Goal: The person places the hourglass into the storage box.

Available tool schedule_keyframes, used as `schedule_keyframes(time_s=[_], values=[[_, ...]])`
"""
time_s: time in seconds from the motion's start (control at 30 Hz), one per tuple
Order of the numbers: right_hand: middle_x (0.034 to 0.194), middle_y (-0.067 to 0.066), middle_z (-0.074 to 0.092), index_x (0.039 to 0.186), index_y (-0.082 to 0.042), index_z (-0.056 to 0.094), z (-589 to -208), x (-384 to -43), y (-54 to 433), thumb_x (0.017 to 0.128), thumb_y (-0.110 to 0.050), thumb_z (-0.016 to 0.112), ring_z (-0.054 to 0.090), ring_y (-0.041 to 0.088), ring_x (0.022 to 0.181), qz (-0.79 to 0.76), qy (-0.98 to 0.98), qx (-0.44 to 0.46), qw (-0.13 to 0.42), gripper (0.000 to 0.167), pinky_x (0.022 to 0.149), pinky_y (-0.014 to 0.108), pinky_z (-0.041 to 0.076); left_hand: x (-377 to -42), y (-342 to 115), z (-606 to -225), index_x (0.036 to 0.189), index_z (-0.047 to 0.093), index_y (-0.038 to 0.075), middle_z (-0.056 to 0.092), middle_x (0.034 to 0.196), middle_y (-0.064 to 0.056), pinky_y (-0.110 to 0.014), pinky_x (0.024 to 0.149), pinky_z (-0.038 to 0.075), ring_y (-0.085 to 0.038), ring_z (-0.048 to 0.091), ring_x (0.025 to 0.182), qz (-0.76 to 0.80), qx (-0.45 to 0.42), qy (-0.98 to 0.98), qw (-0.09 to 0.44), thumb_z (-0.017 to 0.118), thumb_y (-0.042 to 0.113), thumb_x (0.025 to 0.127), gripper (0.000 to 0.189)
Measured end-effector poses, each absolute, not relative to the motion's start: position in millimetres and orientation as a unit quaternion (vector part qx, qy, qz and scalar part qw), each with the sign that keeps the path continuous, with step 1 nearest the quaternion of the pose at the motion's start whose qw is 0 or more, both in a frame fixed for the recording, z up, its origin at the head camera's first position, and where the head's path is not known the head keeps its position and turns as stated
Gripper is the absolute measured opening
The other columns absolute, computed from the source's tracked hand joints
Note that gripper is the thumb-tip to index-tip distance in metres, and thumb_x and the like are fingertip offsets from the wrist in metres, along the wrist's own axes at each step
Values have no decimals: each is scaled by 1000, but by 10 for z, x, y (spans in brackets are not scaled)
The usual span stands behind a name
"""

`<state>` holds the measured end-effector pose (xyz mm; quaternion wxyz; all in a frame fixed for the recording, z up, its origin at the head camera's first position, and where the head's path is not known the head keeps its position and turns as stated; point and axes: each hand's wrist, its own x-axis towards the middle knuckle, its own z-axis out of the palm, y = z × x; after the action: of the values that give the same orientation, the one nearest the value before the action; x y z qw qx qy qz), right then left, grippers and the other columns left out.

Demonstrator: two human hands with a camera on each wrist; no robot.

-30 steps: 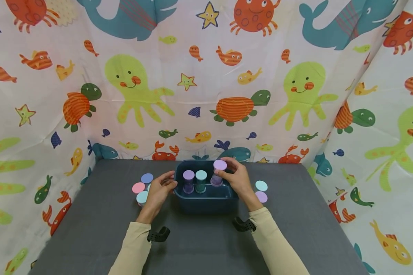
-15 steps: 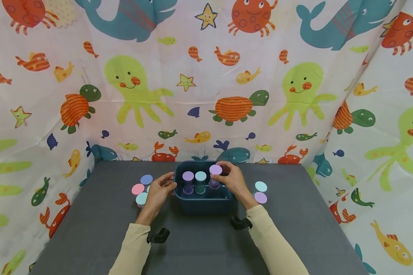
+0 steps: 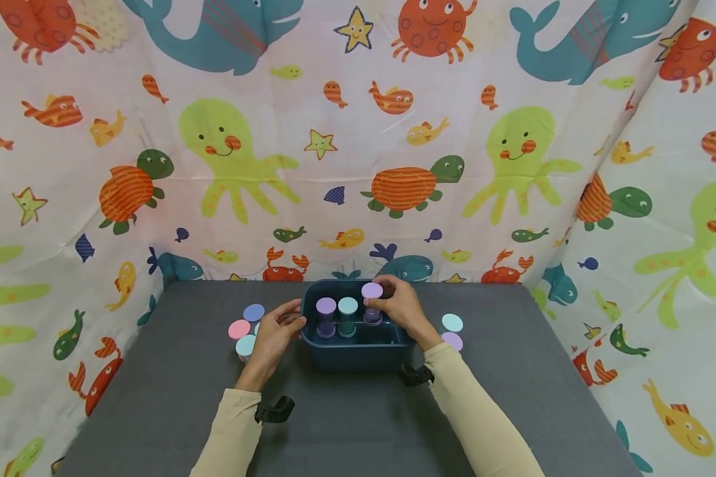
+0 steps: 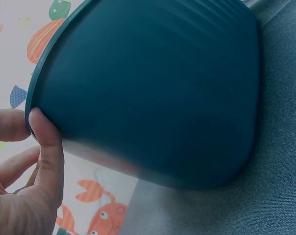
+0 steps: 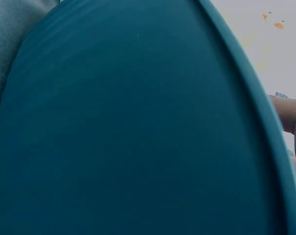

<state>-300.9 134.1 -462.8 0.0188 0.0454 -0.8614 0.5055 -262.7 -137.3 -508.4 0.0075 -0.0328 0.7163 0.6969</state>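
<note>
A: What is the right hand (image 3: 401,306) doing?

B: Its thumb and fingers pinch a purple-lidded jar (image 3: 372,292) near the top. The jar stands upright directly in that grip, to the left of the palm, within the outline of the dark blue bin (image 3: 358,359). I can't tell whether its base touches the bin's floor.

A: And the left hand (image 3: 273,336)?

B: Thumb and index finger pinch the bin's rim at its left end. The left wrist view puts the thumb against the outer wall, with the index finger across the rim from it.

A: Anything between the two grips?

B: Two more upright jars inside the bin: a second purple-lidded jar (image 3: 326,306), nearer the left hand's pinch, and a pale-blue-lidded jar (image 3: 348,306) just beside it, nearer the right hand's.

A: Outside the bin?

B: Left of the left hand, a cluster on the grey table (image 3: 346,430): a blue lid (image 3: 253,313), a pink lid (image 3: 239,329) and a pale blue lid (image 3: 245,345), plus another partly hidden by the hand. Right of the right hand, near its wrist, are a pale turquoise lid (image 3: 452,322) and a lilac lid (image 3: 452,341).
</note>
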Motion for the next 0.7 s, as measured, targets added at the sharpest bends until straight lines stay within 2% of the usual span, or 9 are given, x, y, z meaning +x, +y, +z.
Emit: schedule_keyframes(time_s=[0.4,0.7], values=[[102,7,71,111,-11,68,-4713,-3114,1326,75,-22,85,61,22,92,431,-901,48,14,42,86,41,51,-2641,-1375,-5045,135,58,13,58,130,-13,-23,73,56,-19,60,104,694,-41,719,9,64,8,93,43],[103,9,72,113,-8,68,-4678,-3206,1290,76,-20,85,62,23,91,394,-917,56,6,42,85,40,53,-2694,-1346,-5042,136,57,11,58,130,-15,-23,72,56,-17,60,101,696,-43,717,8,64,7,93,44]])
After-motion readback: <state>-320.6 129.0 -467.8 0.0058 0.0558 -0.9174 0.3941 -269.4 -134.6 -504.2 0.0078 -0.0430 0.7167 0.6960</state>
